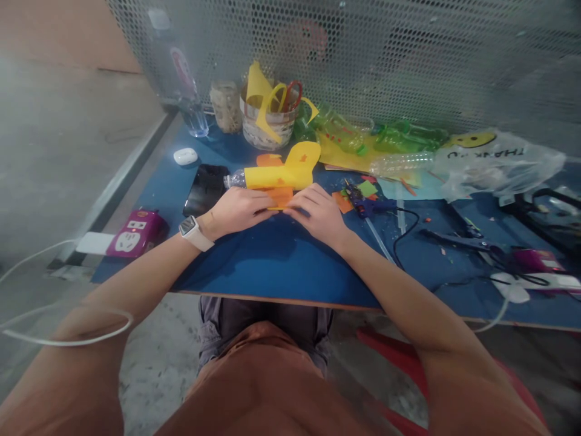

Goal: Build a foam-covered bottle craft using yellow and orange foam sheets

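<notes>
A clear plastic bottle (pixel 236 178) lies on its side, wrapped in yellow paper (pixel 263 177). A rounded yellow paper flap (pixel 305 156) stands up at its right end, and a bit of orange paper (pixel 269 160) shows behind it. On the bottle's near side is an orange paper piece (pixel 282 196) with a yellow near edge. My left hand (pixel 242 209) pinches this piece from the left, the fingers bent over it. From the right, my right hand (pixel 318 213) pinches the same piece, its fingertips close to the left ones. My fingers hide part of the paper.
A glue gun (pixel 363 203) with a cord lies right of my hands near paper scraps. A black phone (pixel 206 189), white mouse (pixel 186 156) and purple power adapter (pixel 138 233) are left. Behind stand a basket (pixel 267 128) with scissors, green bottles (pixel 340 130) and a plastic bag (pixel 494 160).
</notes>
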A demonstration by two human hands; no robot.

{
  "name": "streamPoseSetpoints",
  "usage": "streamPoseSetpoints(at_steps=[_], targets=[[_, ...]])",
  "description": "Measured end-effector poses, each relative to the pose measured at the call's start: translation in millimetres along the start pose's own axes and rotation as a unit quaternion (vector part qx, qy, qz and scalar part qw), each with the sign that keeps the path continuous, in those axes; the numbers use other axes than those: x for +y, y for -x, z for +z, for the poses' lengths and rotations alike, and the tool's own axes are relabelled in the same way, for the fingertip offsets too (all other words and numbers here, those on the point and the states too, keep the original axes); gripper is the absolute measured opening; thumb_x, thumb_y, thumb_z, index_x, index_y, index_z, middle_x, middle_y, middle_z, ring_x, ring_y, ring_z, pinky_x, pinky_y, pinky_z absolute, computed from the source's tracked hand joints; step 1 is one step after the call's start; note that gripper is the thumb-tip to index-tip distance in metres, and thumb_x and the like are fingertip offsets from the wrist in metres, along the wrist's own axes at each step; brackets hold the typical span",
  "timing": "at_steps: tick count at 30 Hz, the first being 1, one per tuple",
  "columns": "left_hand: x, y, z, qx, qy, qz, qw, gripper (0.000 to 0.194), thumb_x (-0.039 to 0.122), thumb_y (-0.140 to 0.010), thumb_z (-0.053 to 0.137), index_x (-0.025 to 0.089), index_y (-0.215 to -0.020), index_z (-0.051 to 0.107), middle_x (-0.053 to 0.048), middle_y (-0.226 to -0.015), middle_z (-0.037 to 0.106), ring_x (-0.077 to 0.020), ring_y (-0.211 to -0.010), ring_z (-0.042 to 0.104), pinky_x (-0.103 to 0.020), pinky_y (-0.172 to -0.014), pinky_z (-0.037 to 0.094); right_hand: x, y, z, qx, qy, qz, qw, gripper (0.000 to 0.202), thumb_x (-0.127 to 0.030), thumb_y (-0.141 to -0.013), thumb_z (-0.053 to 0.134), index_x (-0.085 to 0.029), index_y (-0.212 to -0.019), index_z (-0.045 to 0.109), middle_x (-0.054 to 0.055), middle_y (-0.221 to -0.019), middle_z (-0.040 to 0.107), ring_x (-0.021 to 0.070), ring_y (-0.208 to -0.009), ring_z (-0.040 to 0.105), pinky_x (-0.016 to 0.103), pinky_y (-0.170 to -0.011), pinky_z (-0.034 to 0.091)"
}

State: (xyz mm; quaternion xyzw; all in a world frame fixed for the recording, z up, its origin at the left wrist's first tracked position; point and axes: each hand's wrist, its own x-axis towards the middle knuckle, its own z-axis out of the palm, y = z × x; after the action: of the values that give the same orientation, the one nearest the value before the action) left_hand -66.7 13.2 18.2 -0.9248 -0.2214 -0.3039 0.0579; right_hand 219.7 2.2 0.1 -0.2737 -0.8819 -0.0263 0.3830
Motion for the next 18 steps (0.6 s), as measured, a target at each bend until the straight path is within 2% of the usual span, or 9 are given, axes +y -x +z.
streamPoseSetpoints(at_steps=[6,18], targets=[[0.9,-0.3,-1.0,-0.018,-0.017,-0.006,1.0,0.042,0.041,-0.125,0.053,0.022,-0.106,0.085,-0.003,-0.084,0.083,-0.0176,-0.074,0.079,-0.029,-0.062,0.05,-1.8,-1.8,2.5,0.044,0.001,-0.034,0.998,0.011,-0.035,-0.118,0.073,-0.026,-0.114,0.078,0.005,-0.103,0.085,0.0249,-0.094,0.075,0.044,-0.088,0.059],[0.2,0.4,-0.4,-0.026,-0.012,-0.013,1.0,0.04,0.043,-0.124,0.057,0.019,-0.105,0.083,-0.004,-0.087,0.083,-0.0174,-0.076,0.079,-0.029,-0.064,0.05,-1.6,0.0,2.3,0.021,-0.007,-0.014,1.0,0.019,-0.039,-0.121,0.069,-0.025,-0.112,0.08,0.005,-0.102,0.086,0.0252,-0.095,0.074,0.045,-0.09,0.06]])
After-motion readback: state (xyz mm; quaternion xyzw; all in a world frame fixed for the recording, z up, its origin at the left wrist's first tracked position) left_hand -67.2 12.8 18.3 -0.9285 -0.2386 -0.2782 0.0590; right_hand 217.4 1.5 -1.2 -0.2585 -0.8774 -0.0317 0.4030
